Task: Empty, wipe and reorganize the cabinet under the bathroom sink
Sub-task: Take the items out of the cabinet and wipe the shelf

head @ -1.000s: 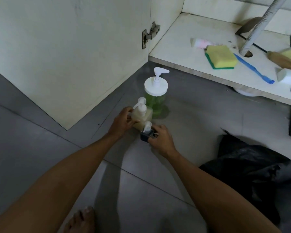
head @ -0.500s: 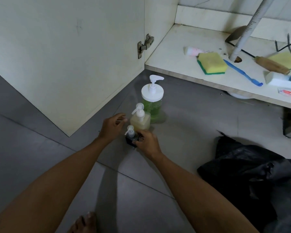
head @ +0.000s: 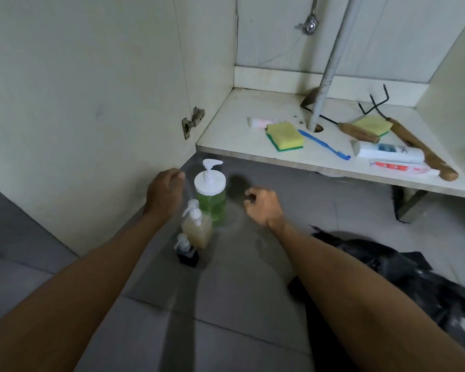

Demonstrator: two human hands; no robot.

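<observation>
Three pump bottles stand in a row on the grey floor: a green one (head: 211, 196), a tan one (head: 198, 229) and a small dark one (head: 187, 253). My left hand (head: 165, 190) hovers left of the green bottle with loosely curled fingers, holding nothing. To the right of that bottle my right hand (head: 262, 205) is raised and also loosely curled, empty. The open cabinet shelf (head: 234, 130) carries a yellow sponge (head: 285, 136), a blue toothbrush (head: 324, 145), a pink tube (head: 261, 122), a white tube (head: 388, 154), a red-and-white tube (head: 403, 167), a second sponge (head: 372, 124) and wooden-handled garden tools (head: 419, 149).
The cabinet door (head: 91, 103) stands open at the left, close to my left hand. A grey drain pipe (head: 326, 73) runs down through the shelf. A black bag (head: 414, 280) lies on the floor at the right. A cabinet leg (head: 411, 208) stands under the shelf's right end.
Both hands have let go of the small bottles and lifted away toward the cabinet. The view has tilted up, showing more of the cabinet interior.
</observation>
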